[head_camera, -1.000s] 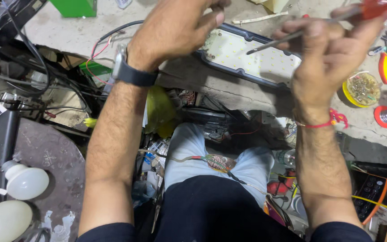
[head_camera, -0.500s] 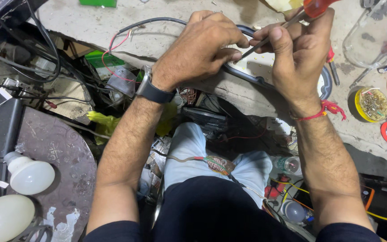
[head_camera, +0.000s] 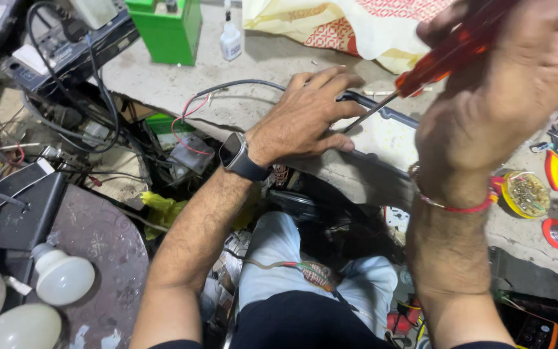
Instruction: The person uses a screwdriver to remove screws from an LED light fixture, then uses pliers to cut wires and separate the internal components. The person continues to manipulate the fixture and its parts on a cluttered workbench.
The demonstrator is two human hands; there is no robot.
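The left hand (head_camera: pixel 305 119) lies flat on the grey tabletop (head_camera: pixel 259 58), fingers spread out, pressing down on a long dark frame (head_camera: pixel 382 116); its grip pinches nothing; a black watch (head_camera: pixel 239 157) sits on that wrist. The right hand (head_camera: pixel 505 97) is up close to the camera; its grip is pressed together around the red handle of a screwdriver (head_camera: pixel 447 55); the thin metal tip points down to the frame, just beside the left fingers. A red thread band (head_camera: pixel 453 205) goes round the right wrist. A small white bottle (head_camera: pixel 230 40) and a green box (head_camera: pixel 169 29) stand at the back of the tabletop; a round yellow tin (head_camera: pixel 526 194) and red pliers (head_camera: pixel 555 165) lie on the right. White bulbs (head_camera: pixel 62 278) rest low on the left.
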